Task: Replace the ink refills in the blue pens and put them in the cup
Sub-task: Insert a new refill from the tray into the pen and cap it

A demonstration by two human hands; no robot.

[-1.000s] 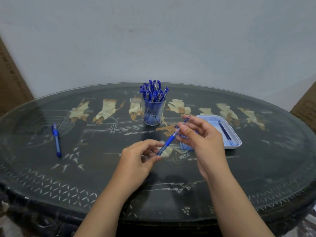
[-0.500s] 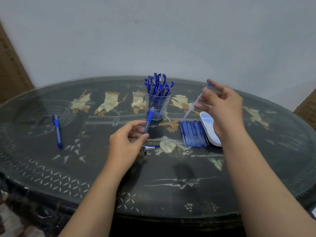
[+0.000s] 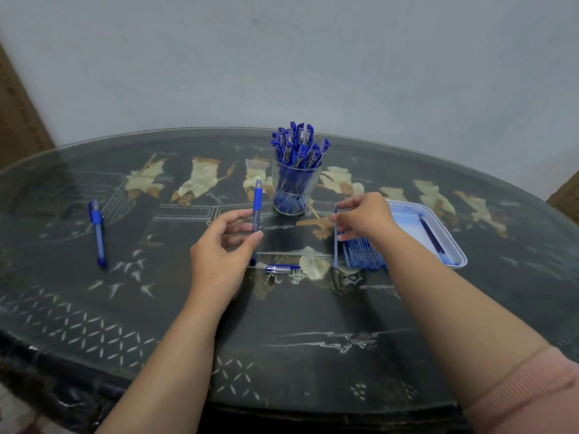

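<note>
**Fresh refill lifted, open barrel waiting**

Just left of centre frame, the left hand pinches a blue pen barrel between thumb and fingertips. It holds the barrel upright, lower end near the worktop, probably so a refill can be slid straight in. To its right, the right hand pinches a single thin refill, also held vertically, its lower tip at the edge of the pile of new refills lying just beside the white tray. One dark refill lies in the tray, seemingly the place for spent ones.

Between the hands, a short blue-and-clear pen part, likely the cap or tip, lies flat within easy reach for closing the pen. The clear cup stands behind the hands at centre, already crowded with blue pens. One more blue pen lies well apart at the left, apparently not yet done.

The step in hand looks like bringing refill and barrel together.
</note>
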